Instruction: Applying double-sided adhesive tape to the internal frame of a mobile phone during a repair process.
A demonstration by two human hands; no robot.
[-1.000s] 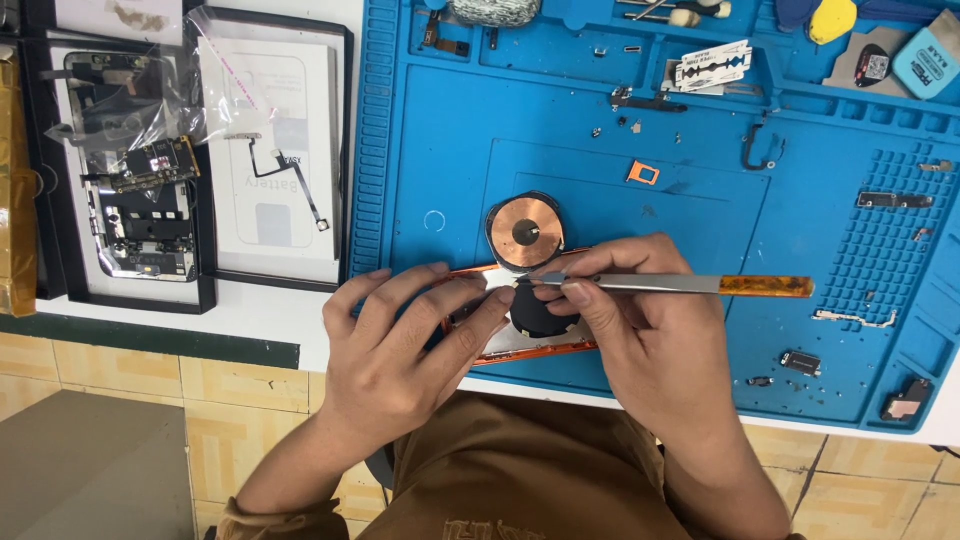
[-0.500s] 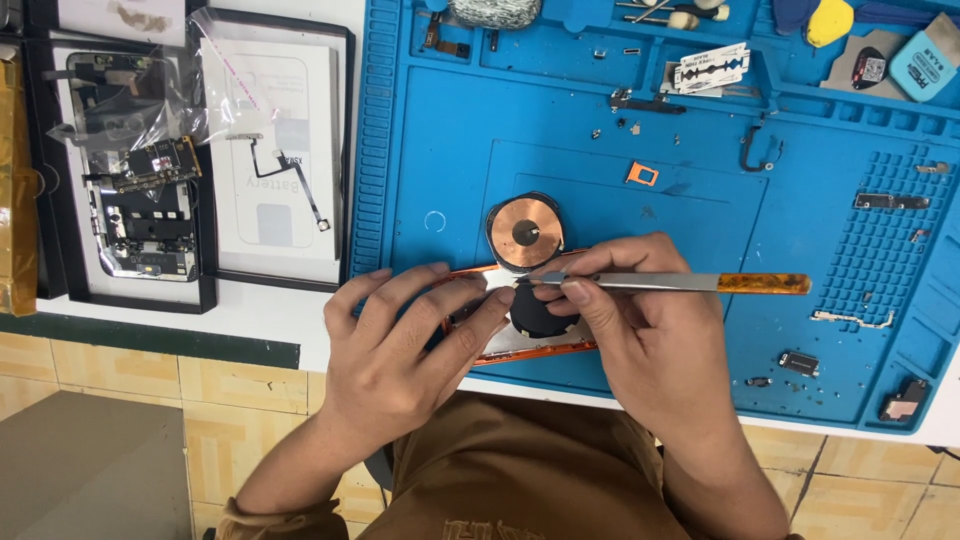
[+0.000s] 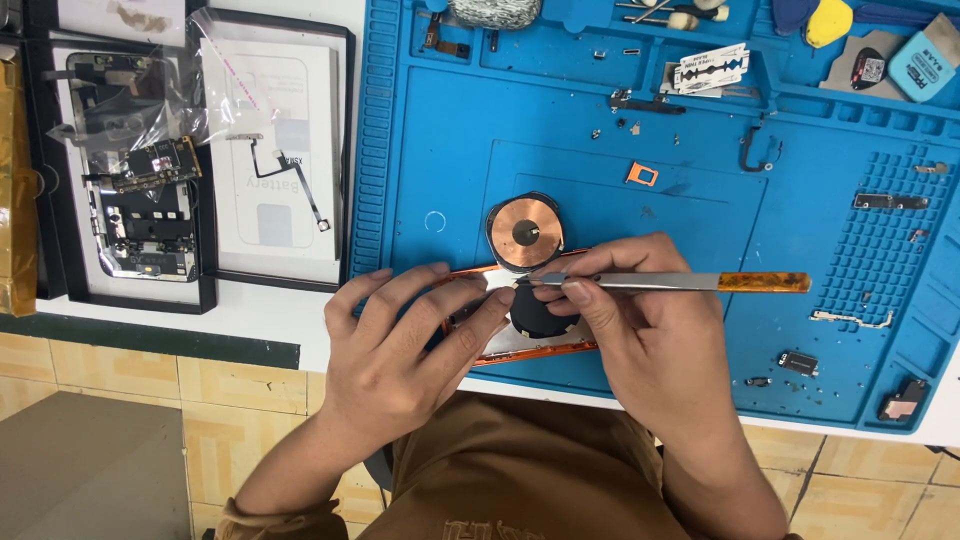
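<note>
At the near edge of the blue work mat [image 3: 440, 120], the person's left hand [image 3: 400, 350] lies flat over an orange-framed phone housing [image 3: 545, 350], fingers spread and pressing down on its left half, so that most of that part is hidden. The housing sits lengthwise along the mat's front border, right above the person's lap.

The right hand [image 3: 650, 340] has its grip closed on a pair of metal tweezers [image 3: 660, 282], pinched between thumb and forefinger. The tweezers run nearly level, their amber-coloured back end pointing right and the tips meeting the housing just below a round copper coil [image 3: 526, 233]. That coil stands tipped up from the housing's far edge, touching it. Beneath the tips there is a dark round part [image 3: 535, 312]; from here it is hard to tell whether the tips actually hold anything.

To the left, on the white desk [image 3: 270, 305], a black tray [image 3: 130, 295] carries a stripped phone chassis [image 3: 140, 235] with a small circuit board [image 3: 157, 163] lying on it, half under a clear plastic bag [image 3: 150, 100]. Beside it, a white card [image 3: 270, 150] bears a thin flex cable [image 3: 290, 180]. Farther back on the mat lie a razor blade [image 3: 710, 68], a small orange bracket [image 3: 642, 175] and scattered tiny metal pieces [image 3: 850, 320].
</note>
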